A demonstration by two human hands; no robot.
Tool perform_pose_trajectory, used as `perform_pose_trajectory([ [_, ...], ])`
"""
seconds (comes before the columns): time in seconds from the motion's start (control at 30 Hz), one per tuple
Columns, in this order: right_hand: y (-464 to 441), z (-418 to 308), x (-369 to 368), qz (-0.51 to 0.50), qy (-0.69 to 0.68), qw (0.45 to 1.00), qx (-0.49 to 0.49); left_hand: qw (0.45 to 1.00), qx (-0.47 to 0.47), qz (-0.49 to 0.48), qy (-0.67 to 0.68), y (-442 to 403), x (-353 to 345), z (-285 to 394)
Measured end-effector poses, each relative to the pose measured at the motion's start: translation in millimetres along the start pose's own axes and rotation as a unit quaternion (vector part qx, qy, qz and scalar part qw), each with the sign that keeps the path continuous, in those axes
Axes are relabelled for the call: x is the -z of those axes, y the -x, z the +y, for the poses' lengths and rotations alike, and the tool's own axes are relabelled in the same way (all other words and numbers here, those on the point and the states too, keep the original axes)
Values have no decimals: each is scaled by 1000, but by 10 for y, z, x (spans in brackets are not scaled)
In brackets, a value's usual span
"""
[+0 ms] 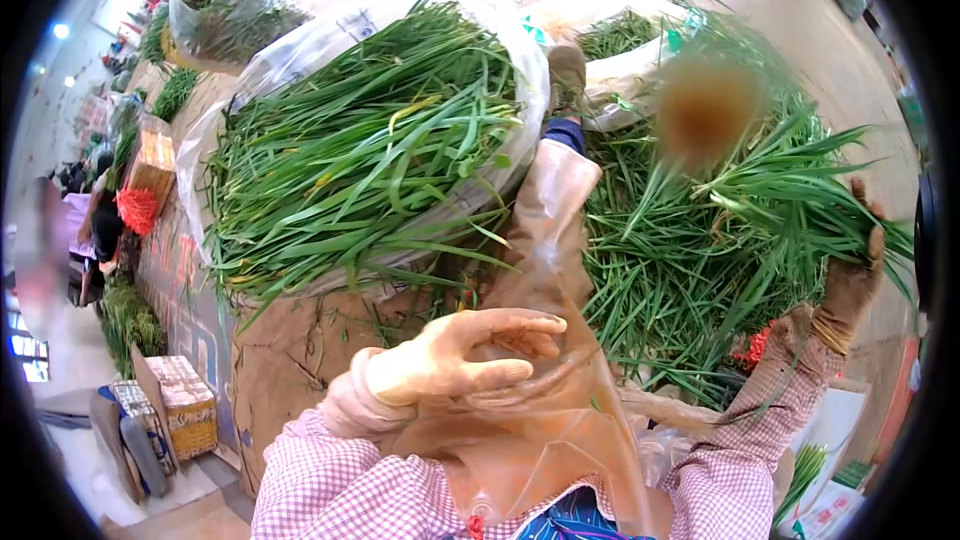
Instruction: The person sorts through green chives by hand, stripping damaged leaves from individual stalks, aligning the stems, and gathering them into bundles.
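Observation:
My left hand point(465, 352), in a pale glove, hovers over the clear plastic apron point(540, 420) with its fingers apart and nothing in them. At the right, my right hand point(862, 260), in a soiled glove, is closed around a bunch of long green leaves point(800, 185), whose pale ends point left. Below that bunch lies a loose heap of green leaves point(670, 270). To the left of my outstretched leg, an open plastic sack point(535, 70) is filled with a thick pile of long leaves point(370, 150).
Another plastic bag of greens point(215, 15) stands at the upper left. Boxes point(185, 405) sit at the lower left, near a red tassel-like bundle point(137, 210). Other people point(80, 220) are at the far left. A brown blur covers part of the upper right.

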State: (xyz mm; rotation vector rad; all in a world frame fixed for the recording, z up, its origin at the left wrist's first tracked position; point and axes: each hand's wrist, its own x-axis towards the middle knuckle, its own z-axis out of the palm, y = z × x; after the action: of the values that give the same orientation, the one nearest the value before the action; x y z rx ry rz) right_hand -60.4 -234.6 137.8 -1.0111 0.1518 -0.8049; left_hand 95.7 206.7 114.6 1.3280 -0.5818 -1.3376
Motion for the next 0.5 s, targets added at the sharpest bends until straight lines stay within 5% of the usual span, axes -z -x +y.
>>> perform_pose_trajectory([
  [0.07,-131,59,366,158,279,947,18,999,-33,25,-30,185,73,261],
  [0.1,-149,242,-65,243,504,829,-23,992,-85,65,-61,270,117,335],
  [0.13,-164,484,93,172,436,874,131,980,-139,103,-93,347,177,404],
  [0.2,-104,408,209,247,215,944,45,948,-187,202,-158,476,324,540],
  [0.27,-145,299,607,284,161,936,132,858,-245,308,-331,525,484,643],
  [0.33,4,407,-77,189,535,764,307,798,-243,354,-423,526,664,751],
  [0.4,93,701,-427,-4,487,833,263,765,-217,372,-478,512,917,885],
  [0.43,112,747,-543,-133,630,727,240,763,-189,391,-479,477,1046,969],
  [0.5,478,1127,-629,-209,682,682,160,739,-128,411,-518,387,1378,1116],
])
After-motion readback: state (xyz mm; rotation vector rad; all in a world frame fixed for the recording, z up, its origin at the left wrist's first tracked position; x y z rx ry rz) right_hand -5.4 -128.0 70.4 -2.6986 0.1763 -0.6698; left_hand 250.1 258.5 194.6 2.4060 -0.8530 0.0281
